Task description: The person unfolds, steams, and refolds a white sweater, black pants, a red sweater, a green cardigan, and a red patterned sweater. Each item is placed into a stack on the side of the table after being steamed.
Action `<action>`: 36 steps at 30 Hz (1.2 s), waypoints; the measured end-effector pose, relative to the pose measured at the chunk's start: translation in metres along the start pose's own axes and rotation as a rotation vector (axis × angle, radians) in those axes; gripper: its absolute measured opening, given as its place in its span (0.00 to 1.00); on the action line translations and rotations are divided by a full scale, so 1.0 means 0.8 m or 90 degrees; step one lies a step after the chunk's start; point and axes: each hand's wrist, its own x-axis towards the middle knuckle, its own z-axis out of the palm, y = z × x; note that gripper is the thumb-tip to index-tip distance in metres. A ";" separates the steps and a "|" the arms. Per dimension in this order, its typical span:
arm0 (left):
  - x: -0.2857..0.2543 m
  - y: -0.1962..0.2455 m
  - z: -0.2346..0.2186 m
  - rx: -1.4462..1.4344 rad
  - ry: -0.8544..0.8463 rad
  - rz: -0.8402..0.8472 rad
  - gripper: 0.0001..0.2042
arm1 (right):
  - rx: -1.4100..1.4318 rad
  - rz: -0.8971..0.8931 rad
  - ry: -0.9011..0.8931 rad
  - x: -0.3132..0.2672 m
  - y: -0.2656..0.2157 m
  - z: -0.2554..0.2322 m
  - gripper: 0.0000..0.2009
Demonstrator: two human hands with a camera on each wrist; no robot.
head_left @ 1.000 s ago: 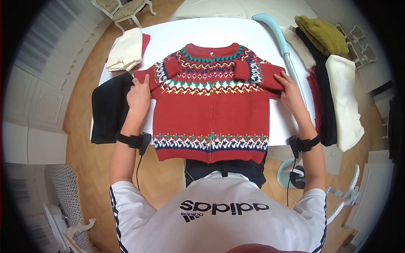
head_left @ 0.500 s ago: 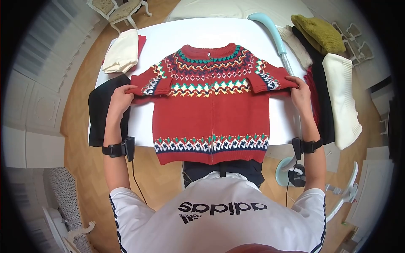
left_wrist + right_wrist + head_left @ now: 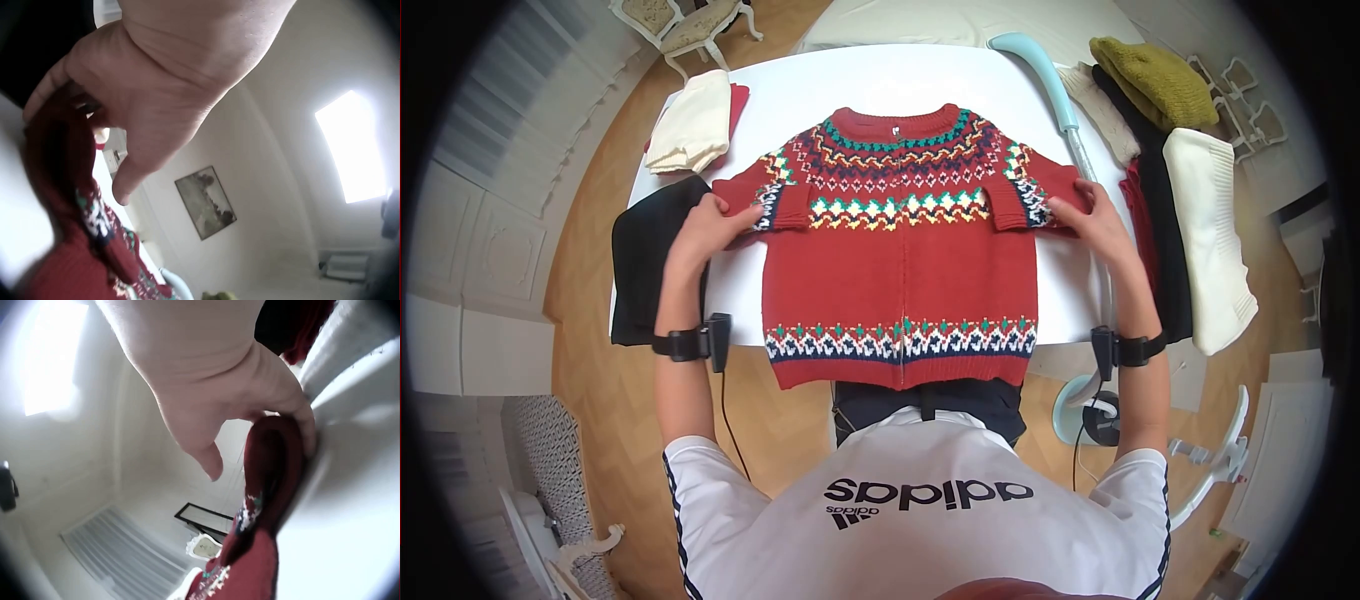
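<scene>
A red knitted cardigan (image 3: 840, 275) with a patterned yoke and hem lies front up on the white table (image 3: 880, 75), both sleeves folded inward across its chest. My left hand (image 3: 708, 232) is at the fold of the sleeve on the left, fingers along its outer edge. In the left wrist view the thumb (image 3: 128, 184) is spread away from the red knit (image 3: 59, 162). At the opposite sleeve fold, my right hand (image 3: 1102, 225) touches the outer side with its fingers. Its thumb (image 3: 211, 465) stands apart from the rolled fold (image 3: 275, 456) in the right wrist view.
Folded cream knitwear (image 3: 690, 120) lies on red cloth at the back left, above a black folded garment (image 3: 645, 270). On the right are a cream knit (image 3: 1205, 225), black cloth (image 3: 1175, 280) and an olive knit (image 3: 1155, 80). A pale blue curved stand arm (image 3: 1050, 80) rises beside the table.
Both sleeves were drawn outward and their cuffs now lie lower across the chest. My hands pinched the sleeve folds half a second ago; the thumbs have since spread inward off them.
</scene>
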 end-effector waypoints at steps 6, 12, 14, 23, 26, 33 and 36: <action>-0.039 0.034 0.042 0.401 0.262 0.286 0.45 | -0.358 -0.361 -0.092 -0.034 -0.046 0.023 0.42; -0.022 -0.002 0.033 0.322 0.119 0.413 0.28 | -0.309 -0.322 -0.077 -0.017 -0.027 0.019 0.28; -0.025 0.007 0.033 0.223 0.193 0.256 0.21 | -0.220 -0.254 0.016 -0.021 -0.036 0.019 0.22; -0.041 0.043 0.031 0.008 0.400 0.213 0.21 | 0.018 -0.242 0.261 0.009 -0.034 0.025 0.18; -0.050 0.078 0.034 -0.053 0.450 0.240 0.23 | 0.153 -0.365 0.216 0.015 -0.094 0.049 0.18; -0.067 0.176 0.078 -0.228 0.513 0.418 0.17 | -0.006 -0.557 -0.039 0.001 -0.180 0.235 0.21; -0.074 0.198 0.114 -0.199 0.431 0.467 0.19 | -0.234 -0.622 -0.184 -0.038 -0.169 0.249 0.19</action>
